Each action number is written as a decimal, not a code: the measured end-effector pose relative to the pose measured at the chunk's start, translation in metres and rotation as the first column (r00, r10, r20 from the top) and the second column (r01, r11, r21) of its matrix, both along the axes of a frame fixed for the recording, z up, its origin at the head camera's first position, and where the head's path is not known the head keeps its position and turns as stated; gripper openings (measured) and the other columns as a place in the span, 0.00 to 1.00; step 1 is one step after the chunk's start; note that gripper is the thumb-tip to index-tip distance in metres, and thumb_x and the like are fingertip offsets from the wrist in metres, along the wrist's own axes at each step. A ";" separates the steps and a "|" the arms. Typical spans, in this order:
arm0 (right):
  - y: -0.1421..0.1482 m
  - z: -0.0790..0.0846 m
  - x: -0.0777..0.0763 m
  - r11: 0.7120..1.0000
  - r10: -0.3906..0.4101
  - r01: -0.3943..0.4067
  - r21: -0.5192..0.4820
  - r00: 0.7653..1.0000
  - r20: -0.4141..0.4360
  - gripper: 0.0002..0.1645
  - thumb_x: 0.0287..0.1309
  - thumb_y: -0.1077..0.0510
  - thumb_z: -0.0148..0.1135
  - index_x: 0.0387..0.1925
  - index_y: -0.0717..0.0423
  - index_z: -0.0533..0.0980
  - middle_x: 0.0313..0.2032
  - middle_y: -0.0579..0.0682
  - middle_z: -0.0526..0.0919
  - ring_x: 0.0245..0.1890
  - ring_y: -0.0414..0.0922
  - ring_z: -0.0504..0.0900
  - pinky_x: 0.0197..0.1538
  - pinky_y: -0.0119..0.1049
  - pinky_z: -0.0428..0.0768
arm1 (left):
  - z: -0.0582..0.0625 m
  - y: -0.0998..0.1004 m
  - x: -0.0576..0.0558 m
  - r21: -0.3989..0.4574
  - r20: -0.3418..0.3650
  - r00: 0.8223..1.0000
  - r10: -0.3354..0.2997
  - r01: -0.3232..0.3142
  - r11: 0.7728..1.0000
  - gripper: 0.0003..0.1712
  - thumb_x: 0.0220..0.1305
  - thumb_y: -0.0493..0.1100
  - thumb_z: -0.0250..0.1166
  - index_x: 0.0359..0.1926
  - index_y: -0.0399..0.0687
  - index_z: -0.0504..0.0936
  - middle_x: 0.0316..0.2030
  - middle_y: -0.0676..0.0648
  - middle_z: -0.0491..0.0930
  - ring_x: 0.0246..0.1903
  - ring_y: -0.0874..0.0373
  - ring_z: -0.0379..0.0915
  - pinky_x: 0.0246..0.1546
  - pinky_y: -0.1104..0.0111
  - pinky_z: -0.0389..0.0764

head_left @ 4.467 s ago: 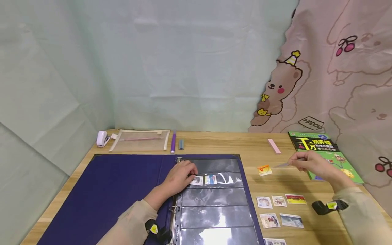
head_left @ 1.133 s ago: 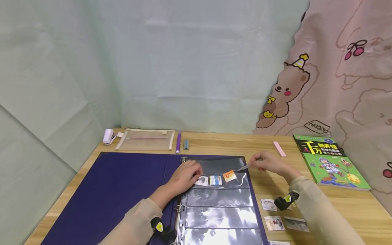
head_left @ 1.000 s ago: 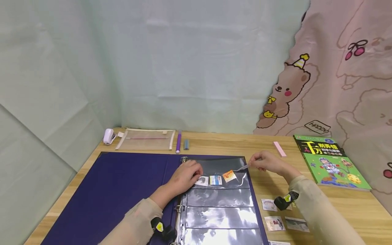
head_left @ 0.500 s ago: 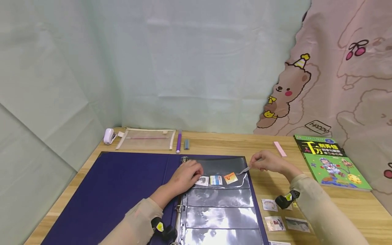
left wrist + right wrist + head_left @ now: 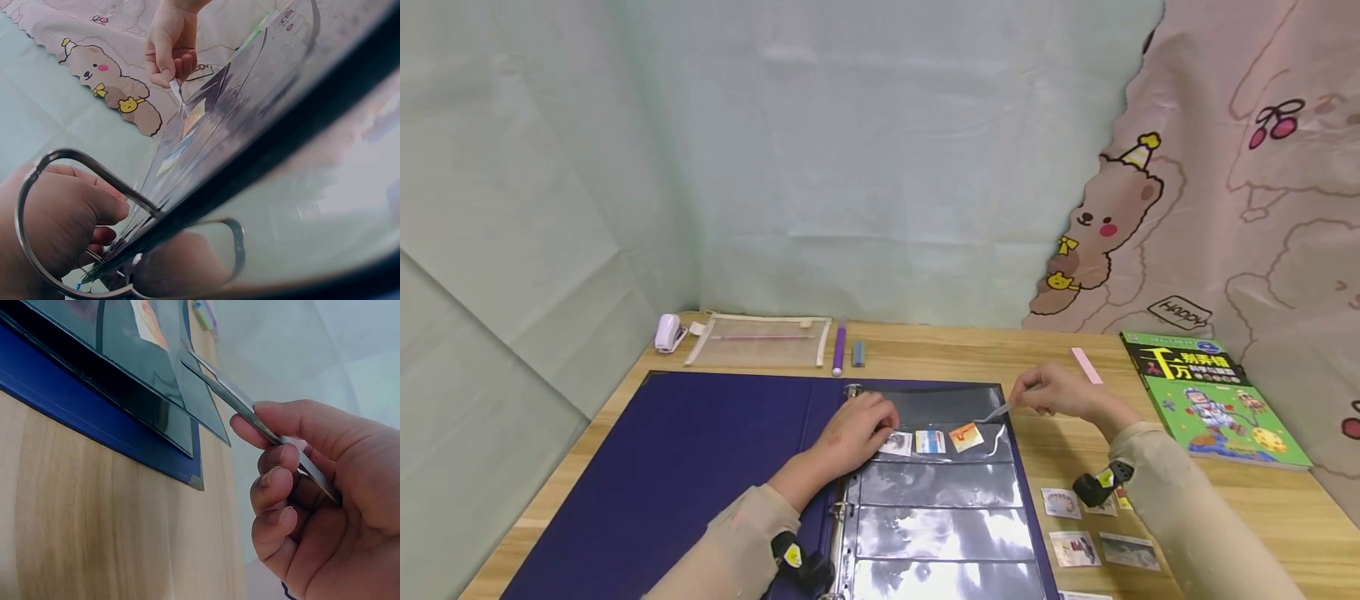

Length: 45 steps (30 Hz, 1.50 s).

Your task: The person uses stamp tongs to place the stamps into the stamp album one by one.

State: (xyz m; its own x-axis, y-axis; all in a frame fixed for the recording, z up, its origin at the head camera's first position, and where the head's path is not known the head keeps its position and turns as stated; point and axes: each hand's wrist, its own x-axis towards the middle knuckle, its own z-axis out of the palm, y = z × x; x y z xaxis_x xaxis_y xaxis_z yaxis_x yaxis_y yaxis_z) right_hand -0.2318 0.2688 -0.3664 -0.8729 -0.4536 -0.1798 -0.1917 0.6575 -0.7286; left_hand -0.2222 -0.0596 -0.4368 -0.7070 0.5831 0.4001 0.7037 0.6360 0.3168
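My right hand (image 5: 1051, 392) pinches metal tweezers (image 5: 244, 409) between thumb and fingers. Their tips stand slightly apart, close to the upper right corner of an orange stamp (image 5: 966, 437). That stamp sits tilted in the second pocket row of a clear-pocketed stamp album page (image 5: 940, 483). Left of it in the row are a blue-and-white stamp (image 5: 931, 442) and a grey-and-white stamp (image 5: 897, 443), the latter partly under my left hand (image 5: 853, 433). Fingers curled, the left hand holds the page near its ringed edge. In the right wrist view, the page is raised off the sheet below.
The album's blue cover (image 5: 700, 467) lies open at left; metal rings (image 5: 838, 510) run down the spine. Several loose stamps (image 5: 1075, 548) lie right of the album. Behind are a mesh pouch (image 5: 760, 342), a purple pen (image 5: 838, 348), a stapler (image 5: 668, 333) and a green book (image 5: 1217, 400).
Over the frames, my right hand has brought the orange stamp from right of the album into the pocket row. Lately the stamp has shifted slightly lower; the left hand stays put.
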 end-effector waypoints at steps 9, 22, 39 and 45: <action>-0.005 0.000 -0.002 0.999 0.029 -0.029 0.015 1.000 -0.001 0.13 0.53 0.59 0.58 0.29 0.69 0.76 0.15 0.43 0.67 0.14 0.34 0.63 0.18 0.26 0.60 | 0.001 0.000 0.001 0.002 -0.003 1.000 -0.001 0.001 1.000 0.06 0.53 0.39 0.62 0.28 0.56 0.75 0.27 0.58 0.71 0.32 0.64 0.65 0.37 0.69 0.68; -0.004 0.004 -0.007 0.998 0.054 -0.055 0.035 0.998 0.045 0.11 0.51 0.62 0.58 0.28 0.71 0.75 0.15 0.43 0.67 0.13 0.34 0.63 0.17 0.26 0.60 | 0.000 0.000 0.000 0.008 -0.012 1.000 -0.001 0.001 1.000 0.07 0.53 0.38 0.63 0.28 0.56 0.74 0.26 0.58 0.71 0.31 0.65 0.65 0.36 0.68 0.68; 0.002 0.012 -0.013 0.996 0.066 -0.071 0.062 0.995 0.079 0.14 0.52 0.58 0.59 0.29 0.70 0.76 0.12 0.43 0.67 0.12 0.34 0.63 0.17 0.28 0.63 | 0.001 0.000 0.001 -0.014 0.004 1.000 0.015 -0.015 1.000 0.05 0.54 0.39 0.63 0.29 0.56 0.75 0.27 0.58 0.71 0.32 0.65 0.66 0.36 0.69 0.69; 0.008 0.015 -0.009 0.997 0.057 -0.059 0.041 0.997 0.050 0.13 0.54 0.57 0.57 0.31 0.66 0.77 0.15 0.44 0.69 0.14 0.35 0.67 0.18 0.30 0.67 | 0.000 0.000 0.001 -0.010 0.005 1.000 0.015 -0.015 1.000 0.06 0.54 0.39 0.62 0.29 0.57 0.76 0.27 0.59 0.71 0.32 0.65 0.66 0.37 0.69 0.69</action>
State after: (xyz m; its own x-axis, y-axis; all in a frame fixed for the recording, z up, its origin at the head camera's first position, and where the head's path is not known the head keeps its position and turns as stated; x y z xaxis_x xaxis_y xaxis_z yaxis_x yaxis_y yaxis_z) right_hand -0.2407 0.2764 -0.3511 -0.8349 -0.4945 -0.2418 -0.1953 0.6768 -0.7098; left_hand -0.2208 -0.0596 -0.4364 -0.7176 0.5763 0.3910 0.6926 0.6494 0.3140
